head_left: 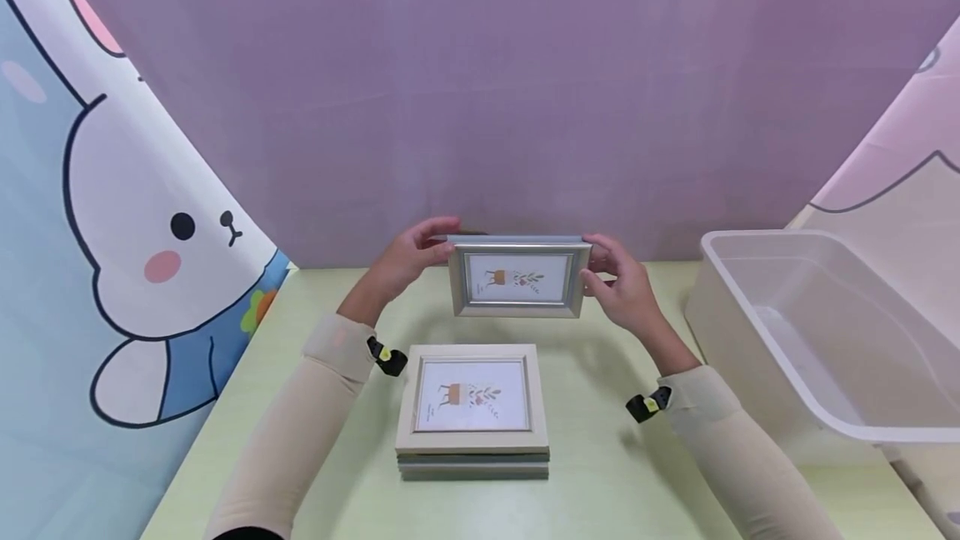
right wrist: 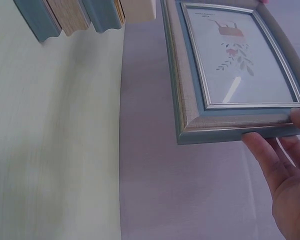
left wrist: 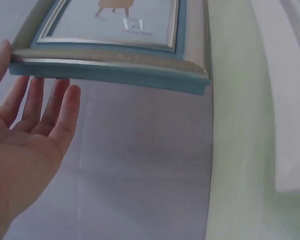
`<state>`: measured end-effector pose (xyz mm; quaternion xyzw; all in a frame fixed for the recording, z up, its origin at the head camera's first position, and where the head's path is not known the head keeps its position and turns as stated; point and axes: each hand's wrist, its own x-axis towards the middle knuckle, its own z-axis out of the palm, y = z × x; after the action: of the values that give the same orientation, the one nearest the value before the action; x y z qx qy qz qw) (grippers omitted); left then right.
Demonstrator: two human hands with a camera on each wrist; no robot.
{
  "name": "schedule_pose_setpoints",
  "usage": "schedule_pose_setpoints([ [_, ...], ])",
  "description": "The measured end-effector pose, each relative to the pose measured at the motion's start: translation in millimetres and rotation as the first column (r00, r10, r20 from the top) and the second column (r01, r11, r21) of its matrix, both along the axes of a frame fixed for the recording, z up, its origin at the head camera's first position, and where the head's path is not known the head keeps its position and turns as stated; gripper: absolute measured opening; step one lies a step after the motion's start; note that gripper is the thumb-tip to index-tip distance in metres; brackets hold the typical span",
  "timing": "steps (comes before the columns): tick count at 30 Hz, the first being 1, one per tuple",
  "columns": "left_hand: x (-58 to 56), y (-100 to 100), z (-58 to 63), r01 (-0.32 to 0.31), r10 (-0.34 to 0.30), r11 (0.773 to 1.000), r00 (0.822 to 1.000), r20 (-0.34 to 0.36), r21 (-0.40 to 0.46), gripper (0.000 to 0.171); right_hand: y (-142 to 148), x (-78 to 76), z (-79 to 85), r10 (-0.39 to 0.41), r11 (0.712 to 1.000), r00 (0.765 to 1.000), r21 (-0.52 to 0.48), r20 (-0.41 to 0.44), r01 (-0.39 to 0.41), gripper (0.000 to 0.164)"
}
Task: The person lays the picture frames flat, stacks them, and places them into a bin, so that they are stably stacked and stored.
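Both hands hold up a picture frame (head_left: 459,282) with a blue-grey and beige wood border, tilted so its front faces the head camera. My left hand (head_left: 408,261) grips its left end, thumb on the front and fingers behind. At the other end my right hand (head_left: 621,280) pinches the edge between thumb and fingers. Under glass is a print of a plant in an orange pot, turned sideways. Nearer on the table lies a stack of several frames (head_left: 472,440), a cream one on top with the same print. In the right wrist view the stacked frames (right wrist: 72,15) show their edges.
A white plastic bin (head_left: 757,357) stands on the right of the pale green table (head_left: 592,473). Behind the table hangs a purple cloth (head_left: 480,90). A rabbit-printed cloth (head_left: 150,215) covers the left side.
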<state>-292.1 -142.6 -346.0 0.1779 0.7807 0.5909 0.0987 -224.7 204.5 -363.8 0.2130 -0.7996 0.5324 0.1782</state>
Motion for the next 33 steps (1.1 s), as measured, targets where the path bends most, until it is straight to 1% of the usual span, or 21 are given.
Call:
schedule_pose_setpoints([
  [4,4.1,4,1.6,-0.053,0.052,0.999,0.998,-0.018,-0.015,0.044,0,-0.6,-1.6,0.002,1.0,1.0,0.002,-0.01,-0.002,0.05],
  [7,6.9,6,2.4,-0.09,0.088,0.995,0.995,-0.043,-0.049,0.039,-1,-0.8,-2.1,-0.005,1.0,1.0,0.01,-0.016,0.005,0.051],
  [11,10.2,7,2.3,-0.118,0.112,0.99,0.991,-0.077,-0.081,0.036,-1,-0.4,-2.3,-0.017,1.0,1.0,0.026,-0.018,0.018,0.051],
  [14,12.0,8,2.2,-0.124,0.115,0.988,0.989,-0.095,-0.091,0.034,0,-2.8,-5.8,-0.021,0.999,1.0,0.028,-0.014,0.022,0.051],
  [19,13.1,8,3.1,-0.113,0.103,0.991,0.987,-0.127,-0.077,0.032,6,-15.7,-21.1,-0.022,0.999,1.0,0.023,-0.004,0.022,0.055],
  [21,13.8,8,4.7,-0.111,0.1,0.991,0.985,-0.137,-0.07,0.031,8,-18.8,-24.4,-0.016,1.0,1.0,0.016,0.003,0.016,0.056],
  [24,14.7,8,7.5,-0.113,0.102,0.991,0.983,-0.15,-0.07,0.032,10,-18.9,-23.8,-0.005,1.0,1.0,0.003,0.008,0.005,0.057],
  [28,17.1,7,11.7,-0.124,0.112,0.99,0.982,-0.149,-0.069,0.03,10,-15.6,-19.7,0.005,1.0,1.0,0.002,0.023,-0.005,0.057],
  [33,23.2,4,14.7,-0.136,0.124,0.987,0.982,-0.143,-0.082,0.031,7,-11.1,-16.4,0.025,1.0,0.998,0.003,0.066,-0.025,0.059],
])
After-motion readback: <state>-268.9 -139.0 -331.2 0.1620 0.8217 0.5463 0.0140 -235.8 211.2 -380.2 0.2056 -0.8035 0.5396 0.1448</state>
